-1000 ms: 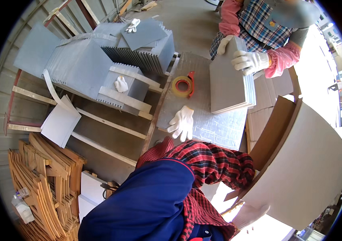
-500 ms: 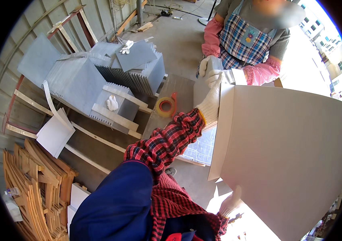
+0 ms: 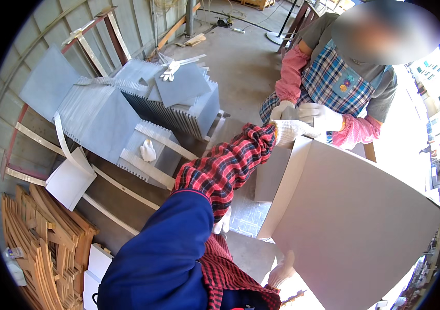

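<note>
1. At the upper corner of one large grey board point(image 3: 354, 227), the left hand point(image 3: 288, 130), in a white glove, is closed over the edge.
2. Below, the right hand point(image 3: 281, 269), also gloved, props the board's lower edge; how firmly it grips cannot be told.
3. Tilted on edge, the board stands over the table point(image 3: 245, 222), right of centre.
4. Across it, a co-worker's two gloved hands point(image 3: 319, 116) hold one smaller grey slab point(image 3: 289, 111).
5. To the left, grey slabs stand stacked in two bundles point(image 3: 127, 119), with two loose white gloves point(image 3: 148, 151) lying on them.
</note>
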{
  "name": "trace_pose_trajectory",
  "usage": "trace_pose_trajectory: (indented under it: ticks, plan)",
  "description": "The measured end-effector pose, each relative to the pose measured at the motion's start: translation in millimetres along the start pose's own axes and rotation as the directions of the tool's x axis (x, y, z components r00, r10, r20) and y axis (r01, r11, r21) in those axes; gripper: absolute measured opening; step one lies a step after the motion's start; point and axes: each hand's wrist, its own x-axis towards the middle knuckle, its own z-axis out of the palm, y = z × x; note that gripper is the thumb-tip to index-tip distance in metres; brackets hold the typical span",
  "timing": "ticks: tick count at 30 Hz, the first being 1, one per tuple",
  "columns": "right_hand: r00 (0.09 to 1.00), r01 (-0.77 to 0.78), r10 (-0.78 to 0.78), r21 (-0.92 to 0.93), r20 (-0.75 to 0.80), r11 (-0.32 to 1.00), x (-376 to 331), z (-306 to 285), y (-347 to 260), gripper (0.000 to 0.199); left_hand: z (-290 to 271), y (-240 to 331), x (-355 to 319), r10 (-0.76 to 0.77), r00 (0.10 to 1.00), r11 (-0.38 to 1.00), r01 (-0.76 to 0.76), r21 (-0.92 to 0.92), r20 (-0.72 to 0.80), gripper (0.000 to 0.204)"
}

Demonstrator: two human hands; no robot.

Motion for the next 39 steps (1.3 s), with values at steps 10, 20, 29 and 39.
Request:
trace_pose_trajectory:
  ticks: [10, 20, 29, 39]
  plan:
    - [0.994, 0.065, -0.097, -0.489, -0.040, 0.870, 10.6, 54.5, -28.8, 0.031, -29.7, 72.3, 13.2, 0.257, 0.965, 0.336, -0.043, 0.941, -0.048, 0.054]
    - [0.997, 0.063, -0.069, -0.180, -0.031, 0.982, 58.6, 131.1, -60.9, 0.039, -117.2, 97.2, 63.2, 0.253, 0.964, 0.058, 0.069, 0.996, -0.082, 0.058]
    - [0.989, 0.147, -0.130, -0.422, 0.069, 0.895, 74.6, 139.8, -74.1, 0.034, -136.3, 68.0, 51.6, 0.511, 0.827, 0.272, 0.101, 0.957, -0.232, 0.032]
    - [0.990, 0.133, -0.103, -0.419, 0.092, 0.898, 67.1, 160.7, -62.2, 0.028, 78.2, 126.8, -29.2, 0.728, -0.124, -0.627, -0.519, 0.581, 0.674, 0.021]
